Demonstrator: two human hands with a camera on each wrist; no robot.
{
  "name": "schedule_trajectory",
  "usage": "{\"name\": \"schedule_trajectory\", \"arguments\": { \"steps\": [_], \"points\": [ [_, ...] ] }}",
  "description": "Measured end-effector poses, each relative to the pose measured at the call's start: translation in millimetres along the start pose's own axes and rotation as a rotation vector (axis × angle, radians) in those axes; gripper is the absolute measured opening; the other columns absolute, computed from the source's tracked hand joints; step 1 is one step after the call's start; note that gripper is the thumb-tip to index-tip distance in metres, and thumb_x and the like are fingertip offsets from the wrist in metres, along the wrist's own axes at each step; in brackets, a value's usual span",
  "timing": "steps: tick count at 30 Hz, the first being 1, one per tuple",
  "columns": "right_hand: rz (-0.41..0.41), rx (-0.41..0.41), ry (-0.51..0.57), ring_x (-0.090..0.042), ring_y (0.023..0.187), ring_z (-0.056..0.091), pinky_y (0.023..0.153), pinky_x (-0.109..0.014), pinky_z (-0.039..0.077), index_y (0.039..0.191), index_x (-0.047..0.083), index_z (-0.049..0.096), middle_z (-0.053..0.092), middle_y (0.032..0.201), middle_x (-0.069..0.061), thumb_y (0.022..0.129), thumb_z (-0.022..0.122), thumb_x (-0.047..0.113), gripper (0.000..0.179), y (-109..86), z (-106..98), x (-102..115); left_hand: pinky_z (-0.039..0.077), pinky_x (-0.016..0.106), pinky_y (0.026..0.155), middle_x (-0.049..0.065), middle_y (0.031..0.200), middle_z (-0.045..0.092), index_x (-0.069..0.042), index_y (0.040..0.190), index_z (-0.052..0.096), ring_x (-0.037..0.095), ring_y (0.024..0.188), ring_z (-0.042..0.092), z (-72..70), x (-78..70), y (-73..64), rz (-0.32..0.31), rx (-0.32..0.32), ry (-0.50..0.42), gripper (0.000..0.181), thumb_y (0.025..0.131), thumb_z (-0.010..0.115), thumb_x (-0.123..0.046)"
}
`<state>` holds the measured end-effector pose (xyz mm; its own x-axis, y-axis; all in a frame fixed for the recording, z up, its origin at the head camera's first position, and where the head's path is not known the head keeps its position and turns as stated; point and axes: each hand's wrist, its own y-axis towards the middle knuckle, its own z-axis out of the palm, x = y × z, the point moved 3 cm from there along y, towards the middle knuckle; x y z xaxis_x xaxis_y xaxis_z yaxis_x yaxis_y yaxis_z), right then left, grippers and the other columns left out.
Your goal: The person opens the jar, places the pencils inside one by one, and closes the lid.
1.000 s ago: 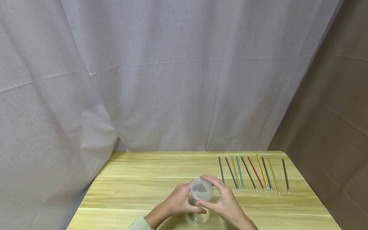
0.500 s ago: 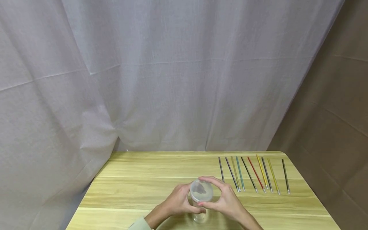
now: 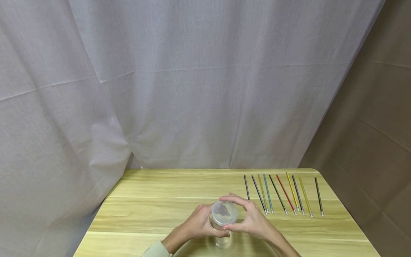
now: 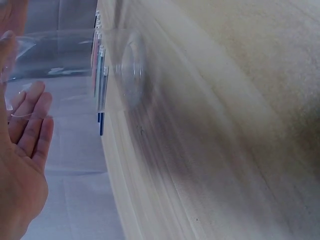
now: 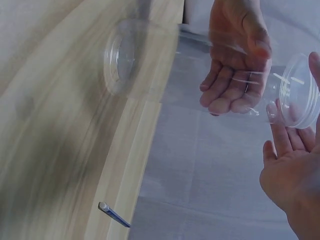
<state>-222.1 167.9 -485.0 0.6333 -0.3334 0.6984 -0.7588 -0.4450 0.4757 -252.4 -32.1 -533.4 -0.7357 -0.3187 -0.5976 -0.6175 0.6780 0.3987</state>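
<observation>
A tall clear plastic jar (image 3: 222, 243) stands upright at the front of the table, capped by a translucent round lid (image 3: 224, 213). My left hand (image 3: 199, 225) wraps around the jar's upper body, thumb in front. At the lid's rim, my right hand (image 3: 253, 220) grips with its thumb at the near side and its fingers at the far side. Through the clear wall in the right wrist view, the left hand's fingers (image 5: 232, 90) show curved behind the jar. The jar's base (image 4: 132, 70) is close to the wood in the left wrist view, and nothing shows inside.
Several pencils lie in a loose row on the right of the wooden table (image 3: 154, 200), among them a red pencil (image 3: 287, 194) and a teal pencil (image 3: 268, 192). Their eraser ends point toward me. A grey curtain (image 3: 179, 107) hangs behind the table.
The right wrist and forearm have swung to the right while its fingers stay on the lid. The lid has shifted slightly left. The left hand has hardly moved.
</observation>
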Motion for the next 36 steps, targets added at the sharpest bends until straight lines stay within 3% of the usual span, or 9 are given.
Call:
{"name": "schedule_trajectory", "arguments": {
  "steps": [6,12,14,22,26,33,36],
  "points": [
    [-0.01,0.094,0.077,-0.028,0.138,0.057,0.105,-0.08,0.039,0.141,0.023,0.067,0.069,0.139,0.005,0.074,0.098,0.029,0.075,2.6,-2.6,-5.4,0.053,0.012,0.087,-0.008,0.113,0.077,-0.017,0.133,0.066,0.0,0.099,0.07,-0.9,-0.1,-0.2,0.017,0.022,0.001,0.068,0.077,0.095,-0.042],
    [-0.023,0.185,0.193,-0.024,0.137,0.058,0.118,-0.049,0.042,0.146,0.019,0.063,0.067,0.144,0.001,0.077,0.096,0.019,0.076,5.7,-4.9,-9.7,0.052,0.011,0.088,-0.013,0.115,0.076,-0.019,0.132,0.065,-0.006,0.1,0.067,-2.7,-0.6,0.6,0.026,0.064,0.002,0.068,0.076,0.097,-0.042],
    [-0.043,0.196,0.213,-0.024,0.137,0.058,0.118,-0.042,0.041,0.147,0.016,0.062,0.066,0.144,-0.002,0.078,0.095,0.016,0.076,6.0,-5.3,-10.4,0.052,0.012,0.09,-0.013,0.117,0.075,-0.019,0.133,0.065,-0.006,0.102,0.066,-3.1,-1.2,1.3,0.036,0.075,-0.001,0.069,0.076,0.097,-0.042],
    [-0.108,0.191,0.217,-0.023,0.14,0.055,0.119,-0.036,0.04,0.152,0.009,0.054,0.061,0.15,-0.012,0.084,0.09,0.009,0.077,1.3,-3.1,-5.5,0.052,0.017,0.097,-0.011,0.126,0.073,-0.017,0.14,0.06,-0.002,0.113,0.066,-0.7,-2.2,0.3,0.066,0.087,-0.012,0.074,0.079,0.095,-0.041],
    [-0.112,0.14,0.191,-0.025,0.144,0.051,0.12,-0.034,0.038,0.157,0.006,0.047,0.055,0.156,-0.014,0.083,0.09,0.007,0.086,-2.7,-1.8,2.7,0.052,0.02,0.1,-0.011,0.129,0.072,-0.019,0.143,0.058,0.001,0.116,0.065,-0.1,-1.8,-1.0,0.055,0.086,-0.015,0.076,0.08,0.094,-0.041],
    [-0.039,-0.105,0.032,-0.022,0.13,0.061,0.107,-0.034,0.051,0.15,0.01,0.056,0.064,0.145,-0.009,0.079,0.096,0.019,0.082,-11.6,5.3,23.3,0.052,0.018,0.098,-0.012,0.126,0.073,-0.019,0.141,0.06,-0.001,0.113,0.066,0.1,-2.3,-2.0,0.067,0.062,-0.008,0.075,0.078,0.095,-0.04],
    [-0.031,-0.174,-0.037,-0.022,0.126,0.063,0.105,-0.031,0.051,0.147,0.011,0.058,0.065,0.143,-0.005,0.077,0.098,0.02,0.081,-15.4,9.9,31.1,0.052,0.016,0.096,-0.013,0.123,0.073,-0.02,0.141,0.061,-0.003,0.11,0.066,-0.1,-2.0,-2.0,0.069,0.05,-0.006,0.075,0.077,0.096,-0.04]
  ]
}}
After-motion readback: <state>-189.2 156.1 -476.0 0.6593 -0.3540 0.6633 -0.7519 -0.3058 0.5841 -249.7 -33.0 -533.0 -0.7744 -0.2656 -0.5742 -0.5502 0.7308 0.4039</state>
